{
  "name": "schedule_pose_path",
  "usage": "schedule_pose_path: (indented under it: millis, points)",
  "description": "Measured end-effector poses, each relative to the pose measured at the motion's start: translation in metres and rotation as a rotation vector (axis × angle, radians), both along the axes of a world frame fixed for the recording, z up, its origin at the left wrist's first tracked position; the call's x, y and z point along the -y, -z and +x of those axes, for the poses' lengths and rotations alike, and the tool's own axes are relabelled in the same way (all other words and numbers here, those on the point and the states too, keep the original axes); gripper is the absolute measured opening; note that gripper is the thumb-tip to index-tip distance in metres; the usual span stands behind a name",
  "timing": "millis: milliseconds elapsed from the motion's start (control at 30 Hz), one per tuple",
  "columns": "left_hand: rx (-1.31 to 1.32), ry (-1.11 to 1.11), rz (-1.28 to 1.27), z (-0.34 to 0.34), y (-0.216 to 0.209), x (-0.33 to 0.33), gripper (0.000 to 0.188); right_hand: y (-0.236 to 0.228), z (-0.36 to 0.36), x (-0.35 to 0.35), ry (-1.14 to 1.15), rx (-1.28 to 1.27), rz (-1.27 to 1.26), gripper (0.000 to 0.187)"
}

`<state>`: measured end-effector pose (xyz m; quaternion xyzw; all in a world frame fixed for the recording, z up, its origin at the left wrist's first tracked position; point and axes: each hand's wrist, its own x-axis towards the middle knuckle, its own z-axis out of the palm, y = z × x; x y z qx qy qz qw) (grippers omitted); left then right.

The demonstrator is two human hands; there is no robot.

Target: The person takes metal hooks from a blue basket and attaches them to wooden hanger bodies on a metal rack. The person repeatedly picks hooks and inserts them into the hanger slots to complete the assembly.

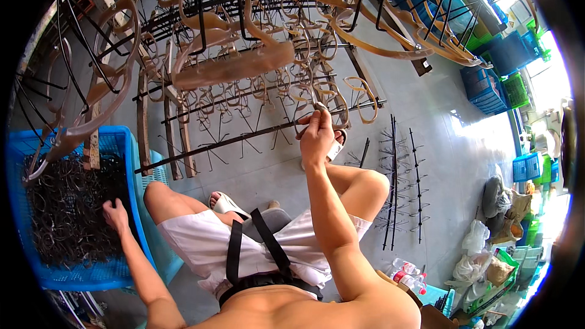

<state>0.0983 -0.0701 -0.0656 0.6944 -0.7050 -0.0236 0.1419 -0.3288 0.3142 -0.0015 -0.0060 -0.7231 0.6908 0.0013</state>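
Observation:
My left hand (pixel 116 216) reaches over a blue plastic basket (pixel 135 207) at the left, its fingers apart and just above a tangled heap of dark spectacle frames (pixel 70 219). In front of me, my right hand (pixel 317 131) is closed in a pinch at the near side of a hanging rack. A thin, pale brown spectacle frame (pixel 303 92) is at its fingertips, beside a black rod (pixel 244 138) with wire hooks. More amber frames (pixel 364 99) hang from the hooks around it. My fingers partly hide the gripped spot.
Large translucent frames (pixel 237 64) hang close overhead on black wires. Wooden posts (pixel 143 122) stand by the rack. Spare hooked rods (pixel 393 183) lie on the grey floor at right. Beyond are blue crates (pixel 484 91), plastic bags (pixel 475 237) and bottles (pixel 408 274).

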Motion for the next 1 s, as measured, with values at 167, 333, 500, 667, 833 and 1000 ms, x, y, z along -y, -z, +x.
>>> schedule_pose_path:
  millis: [167,333,500,667,833,1000]
  points:
    - [-0.099,-0.177,0.395,0.066,0.094,0.036,0.037,0.008,-0.004,0.005,-0.064,0.052,-0.194,0.02]
    - [-0.11,-0.193,0.289,0.059,0.088,0.029,0.032,0.002,-0.003,0.008,-0.009,0.145,-0.425,0.022]
    - [0.575,-0.054,-0.019,0.058,0.065,0.009,0.03,0.0,-0.004,0.01,-0.037,0.127,-0.446,0.021]
    - [-0.354,-0.506,0.582,0.102,0.107,0.044,0.068,0.003,-0.008,0.005,-0.038,0.173,-0.507,0.016]
    - [-0.319,-0.4,0.549,0.132,0.137,0.059,0.073,0.008,-0.008,0.007,-0.081,0.136,-0.496,0.016]
    - [0.153,-0.165,0.608,0.107,0.077,0.04,0.05,0.006,0.0,0.007,-0.154,0.093,-0.415,0.019]
